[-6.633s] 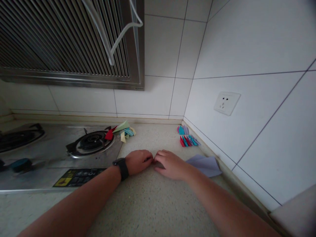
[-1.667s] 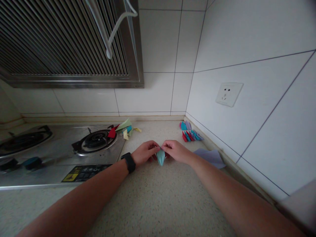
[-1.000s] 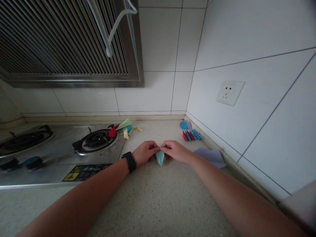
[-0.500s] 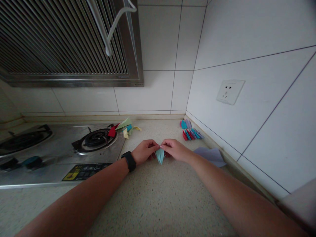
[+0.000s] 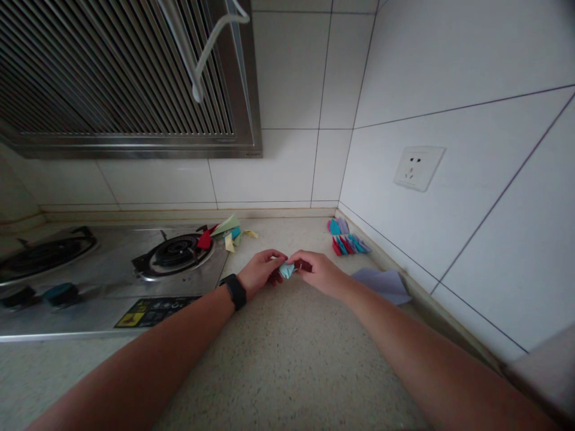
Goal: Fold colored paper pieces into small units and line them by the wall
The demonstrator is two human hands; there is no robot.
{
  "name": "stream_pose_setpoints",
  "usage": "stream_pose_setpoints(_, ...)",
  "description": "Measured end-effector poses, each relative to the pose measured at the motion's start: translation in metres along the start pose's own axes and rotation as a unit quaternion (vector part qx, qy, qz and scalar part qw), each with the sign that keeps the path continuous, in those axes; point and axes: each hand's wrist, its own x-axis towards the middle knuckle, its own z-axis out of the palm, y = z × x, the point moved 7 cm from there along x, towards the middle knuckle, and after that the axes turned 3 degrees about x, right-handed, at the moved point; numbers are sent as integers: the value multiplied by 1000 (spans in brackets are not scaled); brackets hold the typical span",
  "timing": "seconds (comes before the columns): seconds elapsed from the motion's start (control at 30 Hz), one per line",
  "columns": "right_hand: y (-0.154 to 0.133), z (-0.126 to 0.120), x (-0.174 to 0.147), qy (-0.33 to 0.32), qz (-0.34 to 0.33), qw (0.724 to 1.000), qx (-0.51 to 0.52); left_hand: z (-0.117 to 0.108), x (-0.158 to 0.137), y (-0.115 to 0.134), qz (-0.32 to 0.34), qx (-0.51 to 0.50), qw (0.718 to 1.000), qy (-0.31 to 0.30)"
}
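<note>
I'm watching left hand point(image 5: 258, 274) and right hand point(image 5: 318, 269), fingers pinching pale-blue paper point(image 5: 286, 271), seemingly part-folded | 2 clusters of folded pieces point(image 5: 345, 246) look done | lilac sheet point(image 5: 384, 286) looks unfolded

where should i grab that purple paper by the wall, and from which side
Probably the near right corner, pinched from above: the purple paper looks thin and nearly flat, and the right forearm hides its near left edge but leaves that corner uncovered.

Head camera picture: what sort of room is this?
Most likely a kitchen: a stove is set into the speckled countertop, with a slatted range hood above it and white wall tiles behind.
</note>
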Motion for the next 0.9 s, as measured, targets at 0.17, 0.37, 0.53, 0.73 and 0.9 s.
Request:
stream_pose_setpoints(0.17, 1, -12, 1, 63, 23, 997, -43, -1, -2, 1, 11, 33, 999, 18)
stream_pose_setpoints(0.37, 1, -19, 2, 84, 34, 993, -72, -6, -7, 16, 113, 145, 982, 50)
stream_pose_setpoints(0.53, -1, -13, 1, 72, 22, 996, -56, -2, -8, 17, 136, 192, 971, 39)
stream_pose_setpoints(0.73, -9, -12, 1, 78, -8, 996, -33, -5, -10, 22, 146, 227, 961, 62)
stream_pose_setpoints(0.9, -15, -15, 0, 96, -49, 994, -29, -4, -12, 27, 163, 260, 949, 65)
